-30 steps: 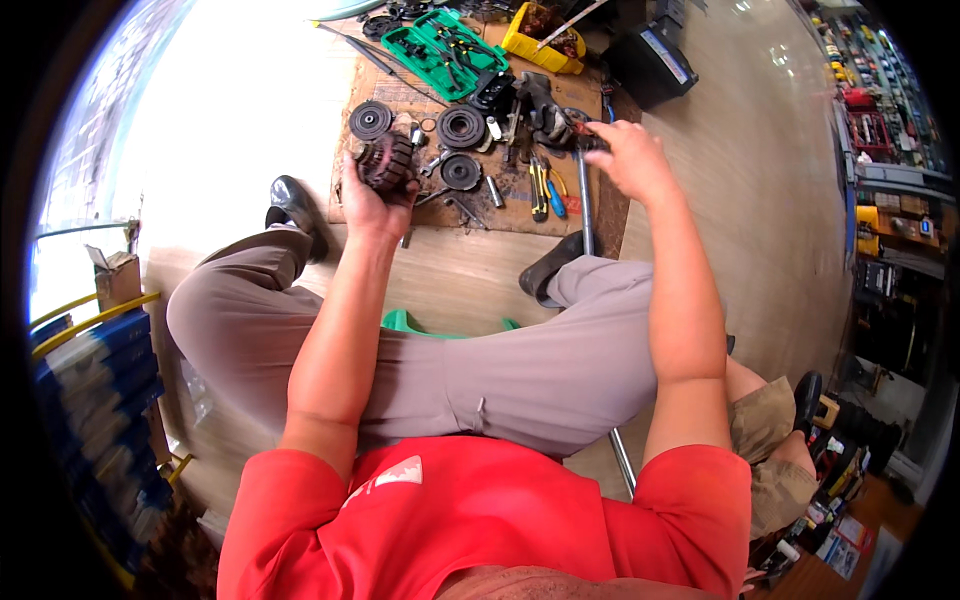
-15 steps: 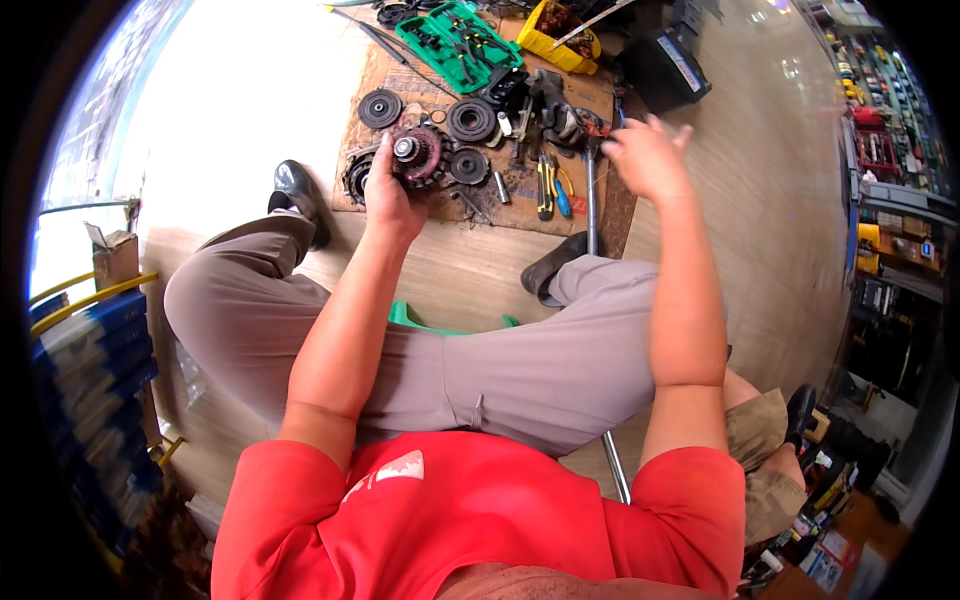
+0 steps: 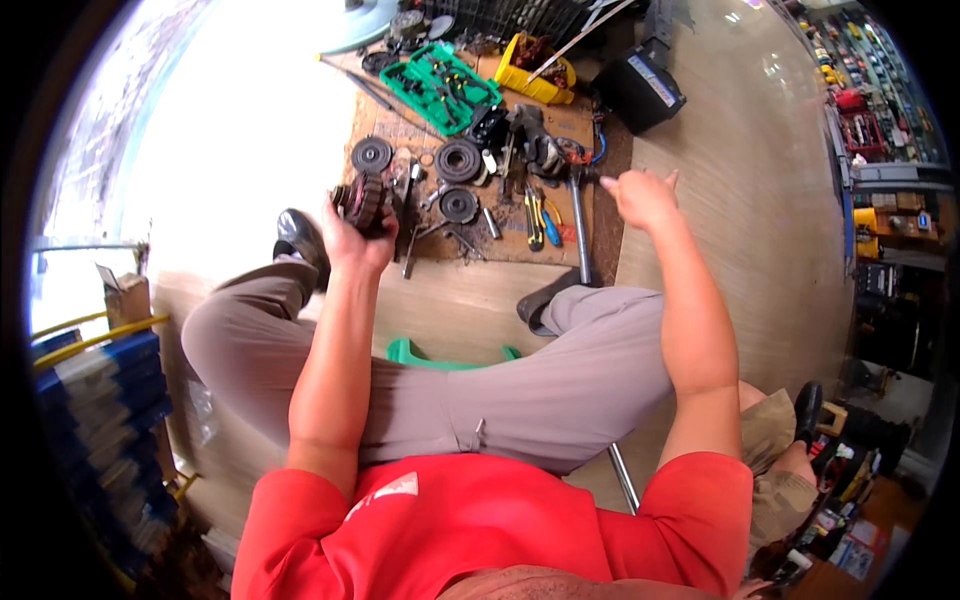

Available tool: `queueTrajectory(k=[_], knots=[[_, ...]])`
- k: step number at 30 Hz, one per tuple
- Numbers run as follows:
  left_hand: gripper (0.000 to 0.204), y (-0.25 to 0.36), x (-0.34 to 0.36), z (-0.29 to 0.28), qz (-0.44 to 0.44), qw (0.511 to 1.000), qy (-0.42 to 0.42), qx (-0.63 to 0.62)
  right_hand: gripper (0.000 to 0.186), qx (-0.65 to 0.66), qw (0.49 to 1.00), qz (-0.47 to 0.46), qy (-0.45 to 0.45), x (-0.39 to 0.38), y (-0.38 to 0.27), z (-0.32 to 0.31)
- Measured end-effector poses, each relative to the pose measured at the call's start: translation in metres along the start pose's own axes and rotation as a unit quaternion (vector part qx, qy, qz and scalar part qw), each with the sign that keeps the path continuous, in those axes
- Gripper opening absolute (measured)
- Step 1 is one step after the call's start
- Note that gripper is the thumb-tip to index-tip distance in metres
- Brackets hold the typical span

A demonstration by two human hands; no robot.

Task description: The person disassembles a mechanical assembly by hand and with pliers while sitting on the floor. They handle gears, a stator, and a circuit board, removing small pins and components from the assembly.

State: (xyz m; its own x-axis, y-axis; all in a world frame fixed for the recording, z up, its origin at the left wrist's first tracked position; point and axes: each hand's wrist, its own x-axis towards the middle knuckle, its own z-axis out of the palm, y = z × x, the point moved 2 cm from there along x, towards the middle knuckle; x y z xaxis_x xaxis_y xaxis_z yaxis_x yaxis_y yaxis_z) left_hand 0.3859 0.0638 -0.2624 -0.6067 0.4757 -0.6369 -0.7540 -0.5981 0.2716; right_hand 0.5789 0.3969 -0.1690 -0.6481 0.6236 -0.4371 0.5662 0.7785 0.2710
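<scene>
Held up in my left hand is a dark, round clutch pack with reddish plates and a toothed hub, tilted on its side. My right hand hovers apart from anything, fingers loosely spread, just right of a long metal pipe that stands by the mat's edge. Below lies an oil-stained cardboard mat. On it rest a dark disc, a thicker ring-shaped disc, a toothed gear, a small metal cylinder, a blue-handled screwdriver and a yellow-and-black tool.
A dark work glove lies near the pipe's upper end. Farther back are an open green tool case, a yellow bin and a black box-shaped battery. A green stool is under me. Another person's leg shows at right.
My left hand has moved left and turned the clutch pack from face-up onto its side, uncovering small parts on the cardboard. My right hand's fingers have shifted beside the pipe. The view has tilted slightly.
</scene>
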Motion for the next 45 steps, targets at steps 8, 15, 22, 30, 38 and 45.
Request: queueTrajectory(k=[8,15,22,30,38,45], knots=[[0.046,0.057,-0.046,0.089,-0.023,0.968,-0.141,0.208,0.05,0.086,0.993,0.077,0.032,0.009,0.019,0.007],[0.047,0.061,-0.016,0.132,0.059,0.931,-0.18,0.312,0.034,0.103,0.985,0.125,-0.056,0.011,0.061,0.008],[0.045,0.003,-0.001,0.125,0.041,0.941,-0.13,0.309,0.036,0.433,0.832,-0.046,0.345,-0.035,0.008,-0.039],[0.061,-0.032,-0.005,0.122,-0.045,0.925,-0.215,0.309,0.063,0.581,0.742,-0.316,0.114,-0.013,-0.11,-0.02],[0.067,-0.036,0.01,0.11,-0.079,0.937,-0.188,0.284,0.035,0.577,0.765,-0.285,0.033,0.016,-0.115,-0.022],[0.052,-0.034,0.028,0.1,-0.079,0.925,-0.198,0.316,0.021,0.468,0.838,-0.276,0.051,0.02,-0.104,-0.04]])
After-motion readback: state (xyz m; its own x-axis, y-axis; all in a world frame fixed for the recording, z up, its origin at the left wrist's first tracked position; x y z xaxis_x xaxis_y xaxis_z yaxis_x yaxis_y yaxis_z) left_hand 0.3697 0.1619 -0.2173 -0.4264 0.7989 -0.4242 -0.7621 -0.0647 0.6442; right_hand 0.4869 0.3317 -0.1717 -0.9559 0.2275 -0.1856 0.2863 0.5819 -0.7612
